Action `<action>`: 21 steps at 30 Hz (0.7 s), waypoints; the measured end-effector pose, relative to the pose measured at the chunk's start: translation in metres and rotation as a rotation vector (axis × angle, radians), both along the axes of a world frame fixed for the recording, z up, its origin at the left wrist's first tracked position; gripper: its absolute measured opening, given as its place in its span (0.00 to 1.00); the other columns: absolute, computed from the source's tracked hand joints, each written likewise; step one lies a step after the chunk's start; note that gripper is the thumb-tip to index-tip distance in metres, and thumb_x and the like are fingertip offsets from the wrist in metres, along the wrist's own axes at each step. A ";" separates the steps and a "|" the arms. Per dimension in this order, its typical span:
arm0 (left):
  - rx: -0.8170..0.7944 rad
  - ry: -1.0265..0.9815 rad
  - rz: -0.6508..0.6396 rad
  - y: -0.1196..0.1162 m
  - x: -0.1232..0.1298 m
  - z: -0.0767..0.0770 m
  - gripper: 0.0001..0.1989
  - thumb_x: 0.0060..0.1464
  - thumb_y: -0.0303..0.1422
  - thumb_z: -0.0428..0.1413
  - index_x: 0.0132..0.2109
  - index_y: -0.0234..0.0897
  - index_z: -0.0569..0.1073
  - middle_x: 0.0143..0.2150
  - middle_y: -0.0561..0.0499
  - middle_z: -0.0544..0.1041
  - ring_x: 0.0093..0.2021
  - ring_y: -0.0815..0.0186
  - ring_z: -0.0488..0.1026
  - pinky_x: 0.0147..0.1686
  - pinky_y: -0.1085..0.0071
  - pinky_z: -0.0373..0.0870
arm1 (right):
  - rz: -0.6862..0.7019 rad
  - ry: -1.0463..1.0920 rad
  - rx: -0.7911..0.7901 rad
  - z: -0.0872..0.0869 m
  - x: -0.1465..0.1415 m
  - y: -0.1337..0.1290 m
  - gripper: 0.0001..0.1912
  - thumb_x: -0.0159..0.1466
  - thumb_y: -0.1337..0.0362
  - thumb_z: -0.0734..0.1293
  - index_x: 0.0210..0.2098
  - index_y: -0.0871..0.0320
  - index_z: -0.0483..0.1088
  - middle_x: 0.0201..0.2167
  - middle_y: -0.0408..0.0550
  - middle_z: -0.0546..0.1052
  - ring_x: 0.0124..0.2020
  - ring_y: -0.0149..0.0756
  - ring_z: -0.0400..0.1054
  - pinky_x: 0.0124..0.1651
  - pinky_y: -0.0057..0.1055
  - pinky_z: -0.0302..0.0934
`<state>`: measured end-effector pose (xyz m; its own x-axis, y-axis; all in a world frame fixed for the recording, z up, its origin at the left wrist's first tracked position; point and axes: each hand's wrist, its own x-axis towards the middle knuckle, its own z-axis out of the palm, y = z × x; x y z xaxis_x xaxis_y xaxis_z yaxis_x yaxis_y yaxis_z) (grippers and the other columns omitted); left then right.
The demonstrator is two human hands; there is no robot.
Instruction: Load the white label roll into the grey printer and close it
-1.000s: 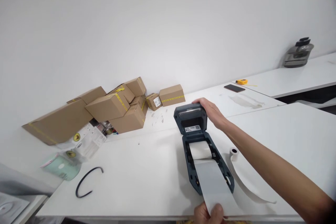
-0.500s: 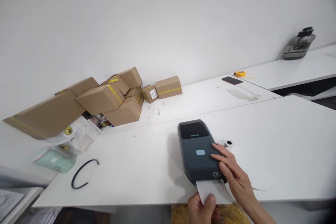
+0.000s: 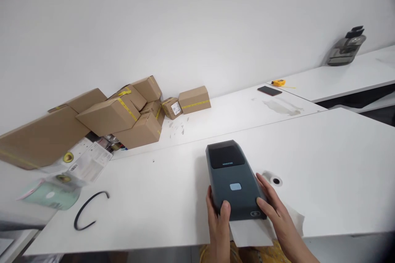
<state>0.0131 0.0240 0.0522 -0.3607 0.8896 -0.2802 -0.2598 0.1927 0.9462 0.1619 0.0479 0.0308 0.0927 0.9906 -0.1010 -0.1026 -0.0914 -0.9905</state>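
A dark grey-blue label printer (image 3: 236, 197) with a black window and a light blue button lies on the white table near its front edge. My left hand (image 3: 219, 218) grips its left side, thumb on top. On the right side my right hand (image 3: 274, 213) holds it too, thumb on the upper face and fingers along the flank. White paper (image 3: 251, 233) sticks out of the printer's near end, between my hands, over the table edge. A small white roll (image 3: 275, 181) with a dark core lies just right of the printer.
Cardboard boxes (image 3: 108, 116) are piled at the left back, with two smaller ones beside them. A black curved band (image 3: 80, 213) and a mint pouch (image 3: 52, 194) lie left. Farther right are a phone (image 3: 269, 90), a yellow tape measure (image 3: 278, 83) and a bottle (image 3: 346, 49).
My left hand has let go of the paper and moved up to the printer's left side. My right hand has shifted down and right along the printer. The view has shifted slightly.
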 end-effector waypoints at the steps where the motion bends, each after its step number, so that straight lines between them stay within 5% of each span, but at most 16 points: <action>1: 0.009 -0.019 -0.010 0.002 0.000 -0.002 0.50 0.47 0.61 0.59 0.69 0.39 0.55 0.69 0.37 0.64 0.64 0.50 0.67 0.58 0.63 0.69 | 0.005 -0.018 -0.002 0.000 0.001 -0.001 0.40 0.63 0.41 0.64 0.70 0.46 0.54 0.72 0.50 0.58 0.72 0.53 0.51 0.67 0.50 0.58; 11: 0.022 0.099 0.047 0.002 -0.002 -0.017 0.46 0.49 0.57 0.59 0.66 0.34 0.60 0.65 0.35 0.69 0.62 0.46 0.69 0.57 0.61 0.69 | 0.032 -0.128 0.083 -0.012 0.003 -0.006 0.32 0.69 0.47 0.59 0.70 0.45 0.54 0.71 0.49 0.60 0.69 0.53 0.56 0.57 0.44 0.70; 21: 0.079 0.132 -0.016 0.004 -0.006 -0.001 0.42 0.51 0.55 0.59 0.65 0.33 0.62 0.63 0.34 0.70 0.59 0.49 0.71 0.54 0.62 0.72 | 0.033 -0.080 0.088 -0.003 0.005 -0.003 0.33 0.66 0.45 0.63 0.67 0.47 0.58 0.69 0.51 0.63 0.68 0.55 0.58 0.62 0.49 0.64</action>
